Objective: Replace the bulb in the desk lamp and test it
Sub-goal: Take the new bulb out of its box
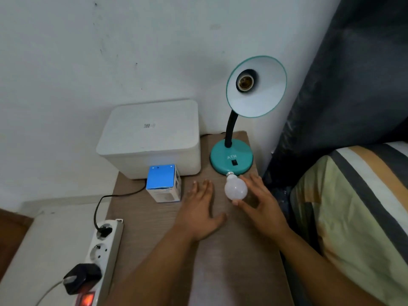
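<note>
A teal desk lamp (231,159) stood at the back right of the wooden bedside table (231,250), its socket (245,82) bare. A frosted bulb (235,188) lay beside its base, the right hand (261,206) cupped loosely around it. The left hand (199,212) lay flat, near a blue bulb box (163,183).

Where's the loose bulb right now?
The bulb lies on the table, just in front of the lamp base, with the right hand around it, the left hand beside it.
</note>
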